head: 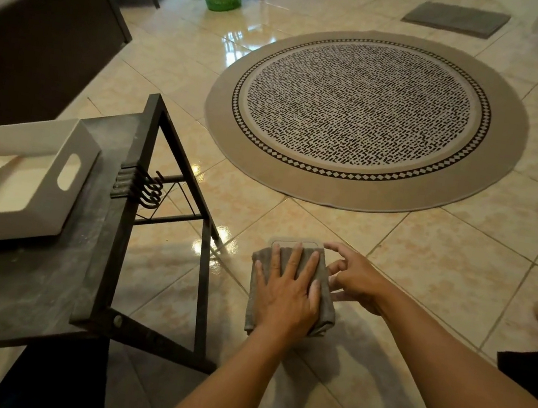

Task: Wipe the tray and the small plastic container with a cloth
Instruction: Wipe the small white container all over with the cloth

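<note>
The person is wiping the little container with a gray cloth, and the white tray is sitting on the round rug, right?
Not quite. The head view shows the white tray on the dark table at the left, not on the round rug. The rest holds: the left hand presses the gray cloth on the little container.

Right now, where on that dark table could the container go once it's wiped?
Bare strip of the dark table in front of the white tray, toward the near corner. A narrower strip runs between the tray's handle side and the table's right edge. The tray fills the rest.
</note>
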